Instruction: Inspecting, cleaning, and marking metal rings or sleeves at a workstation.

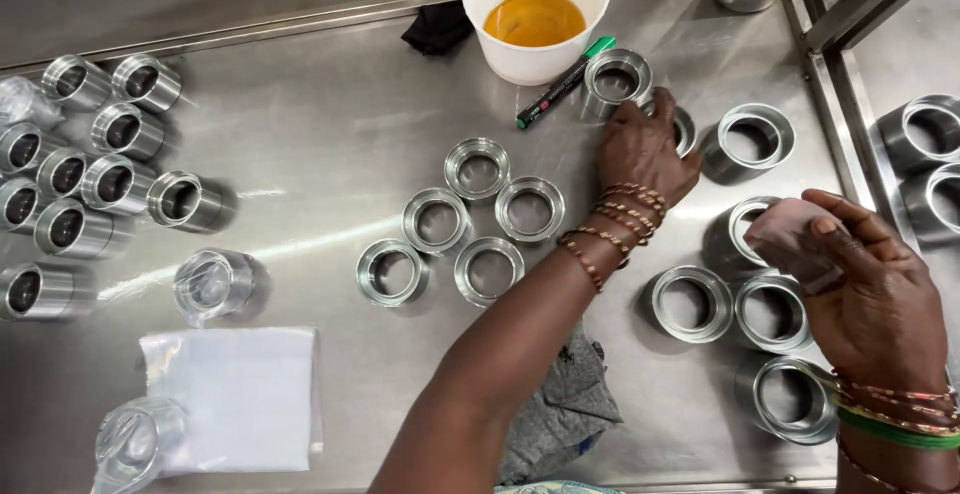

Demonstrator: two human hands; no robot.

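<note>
My left hand [640,154] reaches across the steel table [320,134] and curls its fingers over a short metal ring [686,134], which it mostly hides. Another ring [615,79] stands just beyond the fingertips, and a wider one [755,137] stands to the right. My right hand [870,294] pinches a small pinkish cloth pad [785,239] and holds it against the rim of a ring [742,216]. Three more rings [692,304] [772,312] [792,399] stand close below that hand.
A white bucket of amber liquid [535,19] stands at the back with a green-capped marker [565,82] and black rag [437,26]. Several rings [470,224] sit mid-table and more [90,154] far left. Plastic-wrapped rings [210,284], clear bags [235,394] and a grey cloth [565,409] lie near the front.
</note>
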